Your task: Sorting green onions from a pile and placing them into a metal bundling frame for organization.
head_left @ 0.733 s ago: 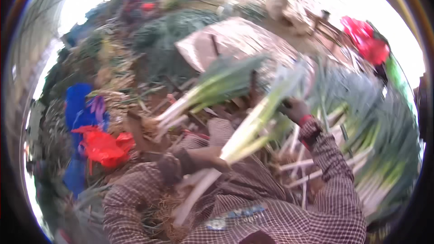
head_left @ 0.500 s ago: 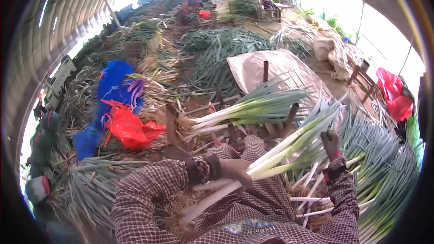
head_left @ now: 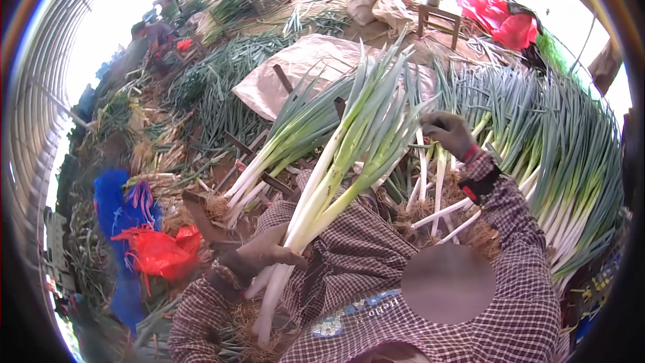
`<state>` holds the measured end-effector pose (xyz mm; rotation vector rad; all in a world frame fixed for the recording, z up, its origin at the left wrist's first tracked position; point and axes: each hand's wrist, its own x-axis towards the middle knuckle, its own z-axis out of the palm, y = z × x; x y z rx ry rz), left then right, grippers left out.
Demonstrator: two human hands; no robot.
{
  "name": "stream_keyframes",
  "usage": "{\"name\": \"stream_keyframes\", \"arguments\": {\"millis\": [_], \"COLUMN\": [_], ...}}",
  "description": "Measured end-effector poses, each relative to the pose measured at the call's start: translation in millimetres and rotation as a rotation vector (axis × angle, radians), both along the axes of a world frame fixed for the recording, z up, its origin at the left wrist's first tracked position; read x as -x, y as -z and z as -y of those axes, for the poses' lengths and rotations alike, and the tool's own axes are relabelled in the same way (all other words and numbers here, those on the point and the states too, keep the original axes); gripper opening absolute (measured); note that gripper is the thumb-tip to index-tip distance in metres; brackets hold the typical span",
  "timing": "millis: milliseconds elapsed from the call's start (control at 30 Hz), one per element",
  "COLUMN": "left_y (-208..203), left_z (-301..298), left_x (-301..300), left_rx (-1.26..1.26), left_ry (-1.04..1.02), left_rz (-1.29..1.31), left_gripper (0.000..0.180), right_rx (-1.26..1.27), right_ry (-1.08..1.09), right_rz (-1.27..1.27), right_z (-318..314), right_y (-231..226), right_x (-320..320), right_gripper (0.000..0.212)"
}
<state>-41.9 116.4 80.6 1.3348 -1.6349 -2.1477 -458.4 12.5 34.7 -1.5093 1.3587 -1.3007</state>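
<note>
My left hand [head_left: 269, 252], in a dark glove, is closed round the white stalks of a few long green onions [head_left: 322, 181]. Their roots hang over my checked lap, and the green leaves fan up and away. Beside the leaf tips, my gloved right hand [head_left: 449, 136] is raised with its fingers curled together; whether a leaf is pinched in them is hidden. Just left of the held onions, a second bunch of green onions [head_left: 282, 138] lies across a low frame with upright bars [head_left: 195, 215], its roots toward the left.
Many green onions [head_left: 551, 154] lie in a thick row at my right. A beige sheet [head_left: 262, 87] is spread ahead, with a small wooden stool [head_left: 440, 23] beyond it. Red plastic [head_left: 164, 249] and blue plastic [head_left: 111, 202] lie at left. Another person [head_left: 158, 33] is far left.
The view has swung to the right. The held green onions now point more steeply away from me. My right hand has moved up and away from my body, still beside the leaves.
</note>
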Motion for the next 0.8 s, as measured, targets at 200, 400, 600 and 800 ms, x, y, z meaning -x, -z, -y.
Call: {"name": "stream_keyframes", "arguments": {"millis": [200, 400, 600, 800], "left_y": [-4.5, -30.0, -13.6, 12.2], "left_z": [-27.0, -43.5, -0.6, 99.4], "left_x": [-7.8, -4.6, -25.1, -88.6], "left_rx": [0.286, 0.846, 1.116, 1.348], "left_ry": [-0.010, 0.031, -0.062, -0.208], "left_rz": [0.147, 0.441, 0.629, 0.786], "left_gripper": [0.062, 0.069, 0.070, 0.079], "right_rx": [-0.316, -0.460, -0.277, -0.409], "right_ry": [-0.683, -1.114, -0.922, -0.892], "right_rz": [0.055, 0.824, 0.976, 0.980], "right_z": [-33.1, -41.1, 39.4, 142.3], "right_y": [-17.8, 37.4, 53.1, -0.2], "right_x": [-27.6, -80.7, -126.1, -183.2], "right_gripper": [0.034, 0.081, 0.082, 0.078]}}
